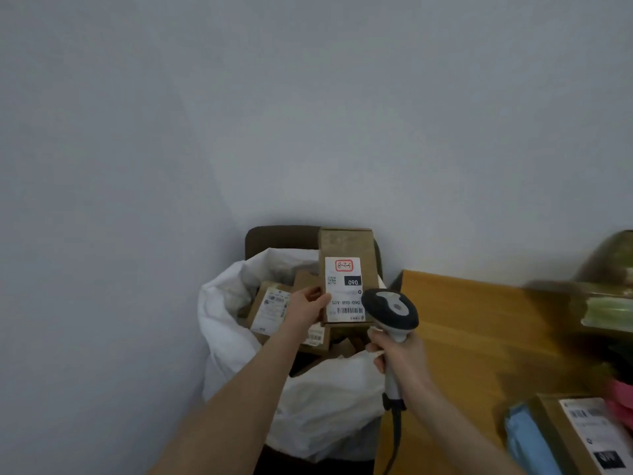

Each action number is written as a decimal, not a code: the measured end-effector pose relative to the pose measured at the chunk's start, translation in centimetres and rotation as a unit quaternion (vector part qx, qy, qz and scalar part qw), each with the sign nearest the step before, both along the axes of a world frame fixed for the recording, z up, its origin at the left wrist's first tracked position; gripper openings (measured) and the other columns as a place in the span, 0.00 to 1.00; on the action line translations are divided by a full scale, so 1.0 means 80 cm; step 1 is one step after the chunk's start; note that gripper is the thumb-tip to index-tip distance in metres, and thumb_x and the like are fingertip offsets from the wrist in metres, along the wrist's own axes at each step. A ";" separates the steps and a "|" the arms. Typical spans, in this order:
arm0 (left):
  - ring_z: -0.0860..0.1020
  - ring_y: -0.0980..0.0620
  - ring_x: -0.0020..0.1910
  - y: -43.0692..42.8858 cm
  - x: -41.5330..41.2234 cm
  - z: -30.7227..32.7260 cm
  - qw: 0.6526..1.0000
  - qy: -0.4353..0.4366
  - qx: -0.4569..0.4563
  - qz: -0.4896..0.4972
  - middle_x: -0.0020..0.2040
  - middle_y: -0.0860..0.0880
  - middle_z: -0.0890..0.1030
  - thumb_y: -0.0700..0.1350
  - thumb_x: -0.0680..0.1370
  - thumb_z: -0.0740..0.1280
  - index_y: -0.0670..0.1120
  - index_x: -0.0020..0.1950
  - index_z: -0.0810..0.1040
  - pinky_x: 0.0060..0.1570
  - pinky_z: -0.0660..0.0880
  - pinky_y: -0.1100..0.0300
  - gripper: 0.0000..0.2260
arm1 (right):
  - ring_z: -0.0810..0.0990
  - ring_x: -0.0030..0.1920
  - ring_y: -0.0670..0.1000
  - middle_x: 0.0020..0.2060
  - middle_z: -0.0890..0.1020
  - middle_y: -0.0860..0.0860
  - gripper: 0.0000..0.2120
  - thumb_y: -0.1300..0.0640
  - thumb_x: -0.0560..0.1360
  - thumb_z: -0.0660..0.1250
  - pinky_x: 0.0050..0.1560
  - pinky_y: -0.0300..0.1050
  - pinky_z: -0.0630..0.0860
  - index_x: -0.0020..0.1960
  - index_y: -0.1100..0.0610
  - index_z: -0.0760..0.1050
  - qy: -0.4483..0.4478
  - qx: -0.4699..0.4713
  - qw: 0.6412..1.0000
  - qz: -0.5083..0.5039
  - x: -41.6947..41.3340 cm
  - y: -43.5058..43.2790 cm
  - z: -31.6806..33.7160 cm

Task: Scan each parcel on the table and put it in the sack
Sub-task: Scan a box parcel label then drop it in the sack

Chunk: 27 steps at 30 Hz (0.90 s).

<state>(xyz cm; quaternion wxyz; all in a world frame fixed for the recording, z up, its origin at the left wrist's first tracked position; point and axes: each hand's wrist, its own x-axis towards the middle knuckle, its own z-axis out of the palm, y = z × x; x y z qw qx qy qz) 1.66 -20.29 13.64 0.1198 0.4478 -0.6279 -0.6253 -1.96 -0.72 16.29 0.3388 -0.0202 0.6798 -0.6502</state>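
Left hand (306,308) grips one parcel (346,275), right hand (399,354) one scanner (390,308); perhaps three in sack (233,337).

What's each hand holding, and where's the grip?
The left hand pinches the cardboard parcel at its lower left edge; right hand grips the barcode scanner by its handle.

Wooden table (479,337) bears a labelled parcel (582,437); blue packet (525,440) beside.

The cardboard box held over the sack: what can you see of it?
The cardboard box is small, brown, closed, held upright above the open white sack. A white label covers its lower front: a red-ringed handwritten mark, a black patch, a barcode. The left hand grips its left edge; the scanner is close by its lower right corner.
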 end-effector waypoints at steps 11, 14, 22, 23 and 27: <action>0.84 0.47 0.47 -0.125 0.109 0.015 0.992 0.030 0.124 0.012 0.48 0.45 0.85 0.42 0.79 0.66 0.43 0.57 0.77 0.44 0.82 0.52 0.08 | 0.77 0.48 0.51 0.48 0.80 0.50 0.14 0.52 0.72 0.74 0.54 0.50 0.74 0.53 0.52 0.74 0.032 0.037 0.998 0.033 -0.019 -0.139 -0.003; 0.83 0.47 0.45 -0.162 0.119 0.010 0.989 0.039 0.140 -0.003 0.48 0.45 0.85 0.43 0.79 0.65 0.43 0.57 0.77 0.34 0.80 0.57 0.08 | 0.81 0.48 0.51 0.50 0.83 0.52 0.11 0.55 0.72 0.74 0.46 0.47 0.78 0.52 0.54 0.76 0.007 0.024 0.998 0.058 -0.009 -0.185 0.000; 0.68 0.43 0.67 -0.289 0.148 -0.027 0.930 -0.217 -0.295 0.035 0.70 0.43 0.68 0.58 0.74 0.69 0.47 0.73 0.64 0.65 0.69 0.47 0.32 | 0.82 0.40 0.52 0.43 0.84 0.57 0.09 0.62 0.71 0.73 0.36 0.44 0.76 0.48 0.58 0.75 0.027 0.137 0.988 0.068 0.007 -0.261 -0.007; 0.65 0.40 0.69 -0.305 0.155 -0.035 0.930 -0.245 -0.267 0.065 0.72 0.42 0.64 0.61 0.73 0.69 0.46 0.75 0.59 0.66 0.66 0.45 0.38 | 0.82 0.40 0.53 0.44 0.84 0.59 0.08 0.63 0.70 0.73 0.38 0.45 0.78 0.47 0.59 0.76 0.030 0.144 0.987 0.069 0.007 -0.262 -0.009; 0.70 0.37 0.66 -0.327 0.170 -0.071 0.972 -0.143 0.127 0.137 0.70 0.38 0.68 0.58 0.74 0.70 0.38 0.74 0.61 0.64 0.70 0.44 0.38 | 0.83 0.42 0.59 0.45 0.83 0.65 0.10 0.69 0.68 0.73 0.45 0.53 0.81 0.48 0.64 0.78 0.030 0.176 0.981 0.075 0.013 -0.273 -0.018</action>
